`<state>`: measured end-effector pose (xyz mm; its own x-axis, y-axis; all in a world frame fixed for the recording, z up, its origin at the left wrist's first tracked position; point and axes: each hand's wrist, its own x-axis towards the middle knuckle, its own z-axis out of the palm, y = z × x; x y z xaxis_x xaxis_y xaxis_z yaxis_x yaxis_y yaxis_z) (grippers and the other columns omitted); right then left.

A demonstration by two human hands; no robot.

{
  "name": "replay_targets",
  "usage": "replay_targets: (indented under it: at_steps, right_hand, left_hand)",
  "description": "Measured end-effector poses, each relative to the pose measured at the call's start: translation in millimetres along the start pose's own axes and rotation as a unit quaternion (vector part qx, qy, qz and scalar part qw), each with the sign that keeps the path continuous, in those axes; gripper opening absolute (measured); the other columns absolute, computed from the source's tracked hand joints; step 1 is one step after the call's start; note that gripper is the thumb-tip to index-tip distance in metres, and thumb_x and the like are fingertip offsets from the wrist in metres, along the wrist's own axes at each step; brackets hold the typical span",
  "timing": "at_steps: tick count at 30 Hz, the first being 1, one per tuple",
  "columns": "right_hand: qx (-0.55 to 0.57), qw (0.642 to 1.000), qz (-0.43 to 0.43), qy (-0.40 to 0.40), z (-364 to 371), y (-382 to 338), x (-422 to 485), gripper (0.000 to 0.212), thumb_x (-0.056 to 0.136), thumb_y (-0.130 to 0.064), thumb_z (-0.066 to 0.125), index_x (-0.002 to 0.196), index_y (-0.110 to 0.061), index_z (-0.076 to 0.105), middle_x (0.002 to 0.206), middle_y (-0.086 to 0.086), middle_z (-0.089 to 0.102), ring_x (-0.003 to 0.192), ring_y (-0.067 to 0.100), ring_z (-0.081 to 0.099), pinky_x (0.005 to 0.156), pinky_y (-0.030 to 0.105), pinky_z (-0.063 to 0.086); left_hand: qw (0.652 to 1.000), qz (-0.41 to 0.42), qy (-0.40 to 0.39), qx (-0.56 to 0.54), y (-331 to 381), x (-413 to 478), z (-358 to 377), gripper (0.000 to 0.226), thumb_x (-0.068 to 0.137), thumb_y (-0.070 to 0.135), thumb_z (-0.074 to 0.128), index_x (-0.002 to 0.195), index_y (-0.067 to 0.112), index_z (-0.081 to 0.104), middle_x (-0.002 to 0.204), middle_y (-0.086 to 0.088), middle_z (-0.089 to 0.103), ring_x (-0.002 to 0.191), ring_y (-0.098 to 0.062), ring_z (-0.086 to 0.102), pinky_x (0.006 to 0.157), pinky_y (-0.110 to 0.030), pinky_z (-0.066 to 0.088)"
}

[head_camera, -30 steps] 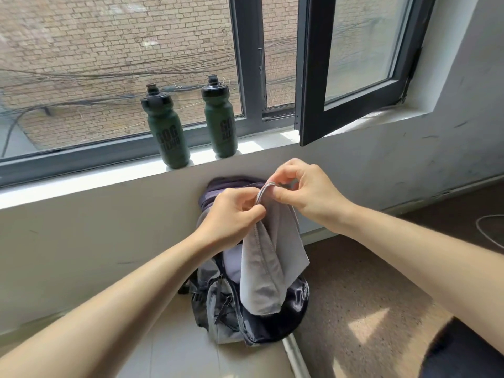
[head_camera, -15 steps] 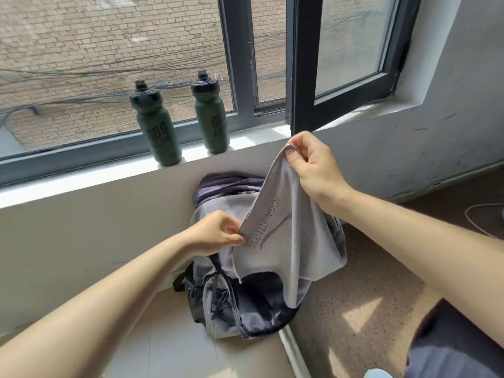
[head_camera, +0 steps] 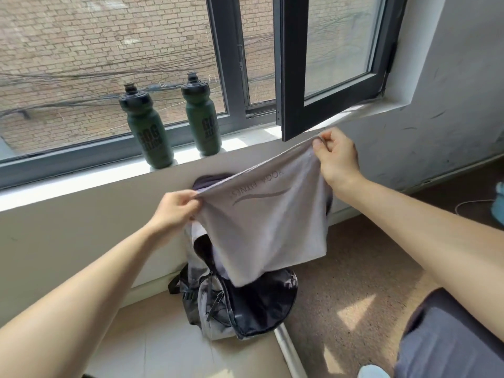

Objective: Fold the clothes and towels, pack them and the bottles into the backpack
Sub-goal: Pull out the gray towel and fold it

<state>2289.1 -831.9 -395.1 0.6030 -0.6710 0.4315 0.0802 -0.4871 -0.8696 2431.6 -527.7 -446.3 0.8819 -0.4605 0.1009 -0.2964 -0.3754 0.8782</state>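
A grey towel (head_camera: pixel 267 227) (its "YOGA FITNESS" lettering seen upside down) is held spread by its upper edge. One corner is pinched by the curled fingers of the left hand (head_camera: pixel 174 211). The other is clamped between thumb and fingers of the right hand (head_camera: pixel 336 159), which is held higher. Behind the towel, an open grey-and-black backpack (head_camera: pixel 245 304) is propped on the floor against the wall. Farther off, a dark green sports bottle (head_camera: pixel 148 132) and a second bottle (head_camera: pixel 203 118) are stood upright, near each other, on the windowsill (head_camera: pixel 81 181).

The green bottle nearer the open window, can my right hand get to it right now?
Probably not yet: the right hand pinches a corner of the grey towel, stretched to the left hand. Nothing stands between it and the bottle otherwise.
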Motion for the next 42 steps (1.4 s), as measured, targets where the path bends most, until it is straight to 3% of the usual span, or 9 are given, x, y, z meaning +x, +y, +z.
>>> replay_targets:
  at_steps: [2,4,9,15,18,26,30,37,42]
  right_hand:
    - [-0.049,0.998,0.037,-0.030,-2,9,2,0.006,0.102,-0.018,0.055,0.099,-0.017,0.060,0.094,0.006,0.065,0.088,0.019,0.058,0.076,0.028,0.044]
    - [-0.089,0.990,0.077,-0.073,-1,17,3,0.007,0.102,-0.017,0.056,0.102,-0.014,0.062,0.096,0.005,0.064,0.095,0.025,0.061,0.083,0.035,0.051]
    - [-0.137,0.951,0.157,-0.227,-6,16,1,0.015,0.103,-0.015,0.055,0.105,-0.004,0.065,0.087,0.015,0.058,0.068,0.022,0.052,0.056,0.030,0.047]
    - [-0.028,0.965,0.189,-0.179,-5,20,4,0.014,0.103,-0.012,0.055,0.089,-0.011,0.058,0.082,0.007,0.052,0.067,0.019,0.057,0.051,0.030,0.060]
    - [-0.053,0.967,0.171,-0.180,-3,26,3,0.018,0.101,-0.012,0.058,0.084,-0.013,0.060,0.080,0.006,0.058,0.069,0.017,0.060,0.056,0.030,0.060]
    - [-0.025,0.975,0.133,-0.174,-6,15,0,0.014,0.096,-0.017,0.068,0.086,-0.007,0.069,0.069,0.007,0.066,0.062,0.014,0.064,0.054,0.021,0.053]
    - [0.065,0.962,0.134,-0.228,-3,-7,-9,0.011,0.092,-0.012,0.071,0.084,-0.005,0.068,0.066,0.007,0.064,0.057,0.015,0.061,0.054,0.023,0.053]
    - [0.185,0.914,0.154,-0.327,15,-50,-41,0.013,0.092,-0.008,0.070,0.081,-0.008,0.063,0.068,0.007,0.060,0.053,0.015,0.057,0.052,0.026,0.054]
    - [0.208,0.901,0.149,-0.352,25,-60,-60,0.009,0.092,-0.005,0.069,0.088,-0.002,0.061,0.071,0.012,0.062,0.057,0.021,0.063,0.056,0.030,0.059]
  left_hand:
    - [0.989,0.016,0.137,-0.058,2,6,-3,0.023,0.101,0.010,0.059,0.082,0.017,0.070,0.070,0.008,0.063,0.069,-0.010,0.052,0.064,-0.029,0.043]
    - [0.977,0.020,0.185,-0.102,5,10,-1,0.020,0.101,0.020,0.060,0.083,0.019,0.068,0.079,0.003,0.063,0.076,-0.013,0.049,0.068,-0.032,0.038]
    - [0.980,-0.015,0.101,-0.171,19,7,-6,0.044,0.093,0.055,0.067,0.096,0.012,0.067,0.086,-0.010,0.059,0.076,-0.021,0.048,0.067,-0.035,0.040]
    - [0.982,0.018,0.143,-0.125,17,5,-10,0.036,0.104,0.034,0.059,0.089,0.002,0.066,0.074,-0.006,0.054,0.064,-0.012,0.044,0.057,-0.031,0.035]
    - [0.985,0.012,0.133,-0.112,10,5,-12,0.043,0.102,0.039,0.061,0.082,0.002,0.066,0.075,-0.007,0.046,0.067,-0.017,0.036,0.056,-0.034,0.026]
    - [0.978,-0.025,0.151,-0.140,16,5,-19,0.060,0.082,0.058,0.073,0.084,-0.002,0.068,0.077,-0.006,0.056,0.071,-0.018,0.044,0.069,-0.037,0.036]
    - [0.972,-0.037,0.148,-0.180,32,0,-11,0.023,0.092,0.031,0.077,0.080,0.013,0.071,0.077,-0.003,0.066,0.059,-0.010,0.056,0.053,-0.024,0.050]
    - [0.975,-0.020,0.050,-0.216,77,-27,18,0.019,0.092,0.023,0.076,0.079,0.014,0.065,0.056,0.011,0.060,0.044,0.000,0.049,0.044,-0.014,0.043]
    - [0.977,0.002,-0.048,-0.209,95,-46,34,0.016,0.092,0.019,0.074,0.097,0.004,0.076,0.079,-0.004,0.071,0.068,-0.014,0.058,0.057,-0.018,0.052]
